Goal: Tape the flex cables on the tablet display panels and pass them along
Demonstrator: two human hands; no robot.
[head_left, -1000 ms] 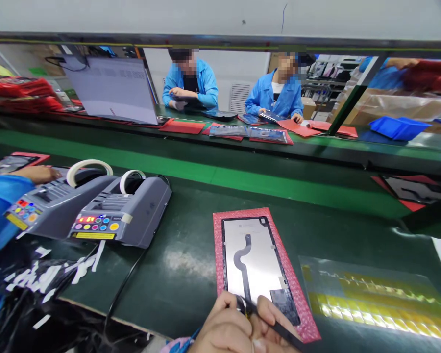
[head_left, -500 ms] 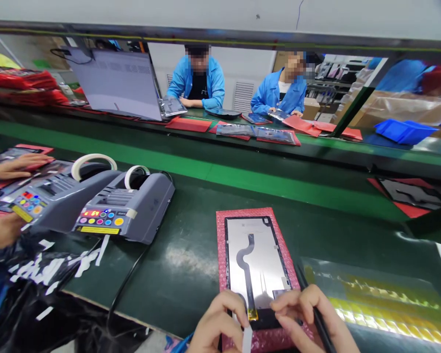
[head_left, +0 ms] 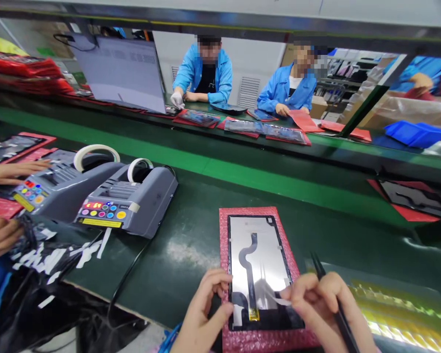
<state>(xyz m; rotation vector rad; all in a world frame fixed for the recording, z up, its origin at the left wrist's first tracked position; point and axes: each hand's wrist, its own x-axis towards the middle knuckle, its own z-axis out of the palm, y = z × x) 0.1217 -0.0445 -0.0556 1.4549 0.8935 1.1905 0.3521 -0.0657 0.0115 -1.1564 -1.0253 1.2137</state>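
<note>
A tablet-sized screen panel (head_left: 268,245) with a silvery back and black border lies on pink bubble wrap (head_left: 224,235). A curving dark flex cable (head_left: 247,269) runs down it to a yellow piece of tape (head_left: 254,314). At its lower left edge is my left hand (head_left: 206,311), thumb and fingers apart, the thumb by a small white patch (head_left: 237,316). My right hand (head_left: 325,309) pinches a thin white strip (head_left: 277,298) above the panel's lower right. Black tweezers (head_left: 343,326) are also held in that hand, their tips pointing away from the panel.
Two grey tape dispensers (head_left: 147,201) stand at left, beside another person's hands (head_left: 3,235). White tape scraps (head_left: 55,260) lie near them. A clear sheet with yellow strips (head_left: 397,314) is at right. Co-workers sit beyond the raised shelf.
My left hand has moved from the white piece it pinched to the panel's left edge, fingers spread. My right hand now holds a white strip, with the tweezers raised.
</note>
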